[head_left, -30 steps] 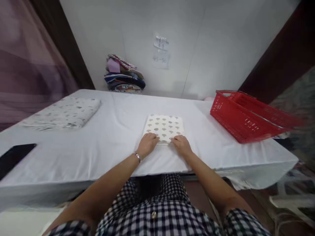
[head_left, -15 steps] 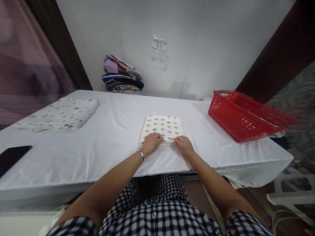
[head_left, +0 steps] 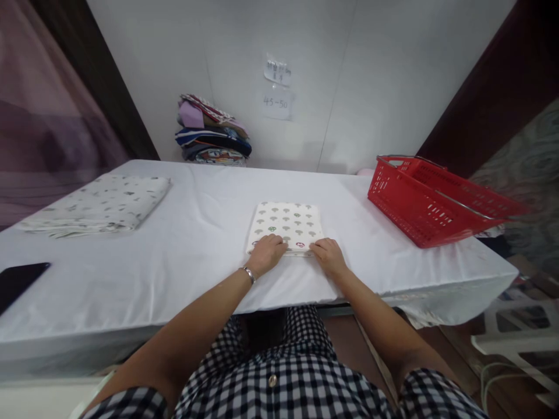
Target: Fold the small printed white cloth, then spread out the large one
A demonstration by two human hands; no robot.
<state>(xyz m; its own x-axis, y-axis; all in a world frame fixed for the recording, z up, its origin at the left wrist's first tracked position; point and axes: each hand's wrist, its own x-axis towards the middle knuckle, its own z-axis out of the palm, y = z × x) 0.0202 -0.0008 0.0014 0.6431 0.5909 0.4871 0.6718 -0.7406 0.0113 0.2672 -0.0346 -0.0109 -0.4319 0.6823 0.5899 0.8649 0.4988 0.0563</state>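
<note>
Resting flat, fingers together, my left hand (head_left: pixel 267 254) and right hand (head_left: pixel 328 257) press the near edge of the folded patterned cloth (head_left: pixel 286 225) at mid-table on the white sheet (head_left: pixel 196 244). A red basket (head_left: pixel 432 201) sits at two o'clock, another folded cloth (head_left: pixel 98 203) at ten.

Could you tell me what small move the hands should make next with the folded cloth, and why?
Probably slide the fingers under the near edge and lift. Both the left hand and right hand rest on the near edge of the folded cloth, which looks squarely folded and flat on the table, so little smoothing seems left.
</note>
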